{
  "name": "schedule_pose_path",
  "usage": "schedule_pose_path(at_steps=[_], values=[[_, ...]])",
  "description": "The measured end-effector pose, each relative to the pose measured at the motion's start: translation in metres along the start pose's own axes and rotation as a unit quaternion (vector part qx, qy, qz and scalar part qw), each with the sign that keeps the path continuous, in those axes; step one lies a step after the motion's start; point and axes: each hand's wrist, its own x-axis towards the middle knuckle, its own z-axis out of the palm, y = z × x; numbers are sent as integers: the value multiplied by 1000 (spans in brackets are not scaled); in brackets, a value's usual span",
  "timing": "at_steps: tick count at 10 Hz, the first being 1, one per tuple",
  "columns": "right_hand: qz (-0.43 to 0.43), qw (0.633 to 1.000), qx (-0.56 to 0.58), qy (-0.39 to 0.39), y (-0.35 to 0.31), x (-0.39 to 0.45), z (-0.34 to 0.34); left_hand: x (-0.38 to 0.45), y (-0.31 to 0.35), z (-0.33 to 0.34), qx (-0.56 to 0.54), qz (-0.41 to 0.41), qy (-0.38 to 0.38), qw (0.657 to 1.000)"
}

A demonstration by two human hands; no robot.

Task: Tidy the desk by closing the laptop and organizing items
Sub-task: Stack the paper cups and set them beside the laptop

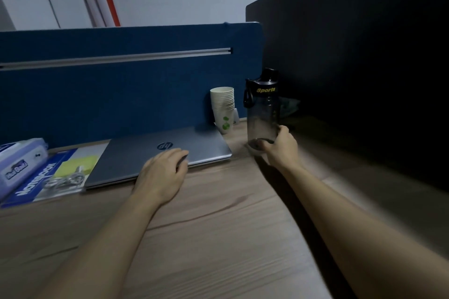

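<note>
Closed HP laptop (160,155) lies far-left on the desk (218,238), left hand (161,173) resting flat on its lid. Right hand (279,144) grips the sports bottle (262,114) low: rigid, smooth, probably light and top-heavy; a mid-body hold seems steadier.

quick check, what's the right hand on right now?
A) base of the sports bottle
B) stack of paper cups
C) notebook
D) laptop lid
A: the right hand grips the bottle at its base, while the left hand rests on the closed laptop; the cups stand untouched by the divider.
</note>
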Motion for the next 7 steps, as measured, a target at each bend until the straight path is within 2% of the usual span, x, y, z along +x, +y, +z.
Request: schedule_pose_path(at_steps=[5,7], values=[[21,998,-49,29,-12,79,62,22,-4,9,12,21,41,999],[26,996,-86,-1,-15,80,64,22,-2,7,13,18,43,999]])
